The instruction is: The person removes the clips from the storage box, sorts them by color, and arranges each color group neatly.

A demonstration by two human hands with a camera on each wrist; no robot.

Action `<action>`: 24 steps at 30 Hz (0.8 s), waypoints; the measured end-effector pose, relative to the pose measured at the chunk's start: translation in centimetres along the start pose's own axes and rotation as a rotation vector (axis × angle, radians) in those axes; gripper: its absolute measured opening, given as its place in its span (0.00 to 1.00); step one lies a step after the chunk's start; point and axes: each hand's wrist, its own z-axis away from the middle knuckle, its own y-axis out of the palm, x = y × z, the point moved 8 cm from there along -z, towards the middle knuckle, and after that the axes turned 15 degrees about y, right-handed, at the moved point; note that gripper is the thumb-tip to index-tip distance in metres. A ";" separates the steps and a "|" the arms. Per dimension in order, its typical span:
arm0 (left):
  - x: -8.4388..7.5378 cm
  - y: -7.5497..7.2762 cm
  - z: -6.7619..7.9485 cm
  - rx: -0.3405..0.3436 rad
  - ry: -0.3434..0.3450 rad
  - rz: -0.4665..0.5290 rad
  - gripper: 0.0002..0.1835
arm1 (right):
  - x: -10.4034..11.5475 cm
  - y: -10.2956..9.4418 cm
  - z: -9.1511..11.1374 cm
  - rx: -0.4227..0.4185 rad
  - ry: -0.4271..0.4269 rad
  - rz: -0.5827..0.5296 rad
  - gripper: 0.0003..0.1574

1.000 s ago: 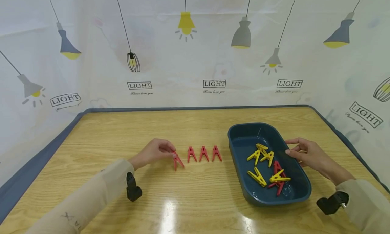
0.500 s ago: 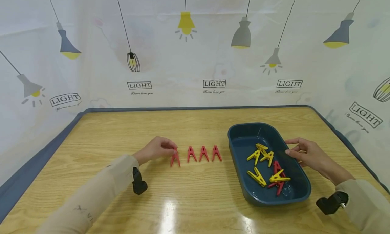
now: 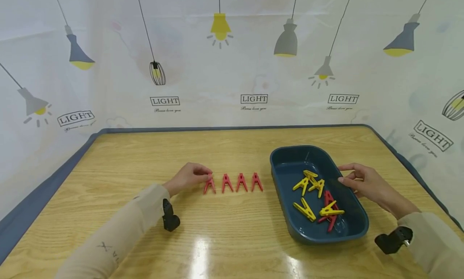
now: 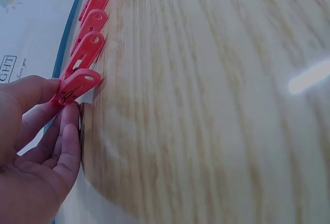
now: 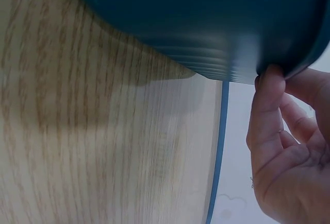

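Lamp-printed white sheeting [image 3: 195,49] rises behind a wood-grain counter [image 3: 152,150]. Left hand [image 3: 188,177] has a narrow grip, thumb and fingers pinching a red plastic clothespin [image 4: 77,81] at the left end of a row, beside three more red clothespins [image 3: 241,178]. Right hand [image 3: 369,186] holds the rim of a blue rectangular tub [image 3: 315,239] containing yellow clothespins [image 3: 308,213] and red ones [image 3: 328,197].

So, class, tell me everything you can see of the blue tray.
The blue tray is oblong, with raised walls, rounded corners and a glossy, plastic-looking surface. It sits open side up on the wooden table. Yellow clips and red clips lie loose inside. The right hand pinches its right side at the rim.
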 end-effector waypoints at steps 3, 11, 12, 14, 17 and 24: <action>0.0 0.0 0.1 -0.004 -0.005 0.001 0.14 | 0.1 0.0 0.0 0.000 -0.002 0.001 0.36; 0.2 0.0 0.2 -0.023 -0.023 -0.002 0.13 | 0.1 0.0 0.1 0.000 0.004 0.008 0.36; 0.2 0.0 0.2 -0.023 -0.021 -0.004 0.13 | 0.2 0.0 0.0 0.001 0.005 0.008 0.36; 0.2 0.1 0.2 -0.022 -0.018 -0.002 0.13 | 0.2 0.0 0.0 0.002 0.004 0.007 0.36; 0.2 0.2 0.2 -0.025 -0.017 0.003 0.12 | 0.1 0.0 0.0 0.003 0.002 0.007 0.36; 0.1 0.3 0.3 -0.038 -0.005 0.017 0.12 | 0.1 0.0 0.0 0.001 -0.004 0.007 0.36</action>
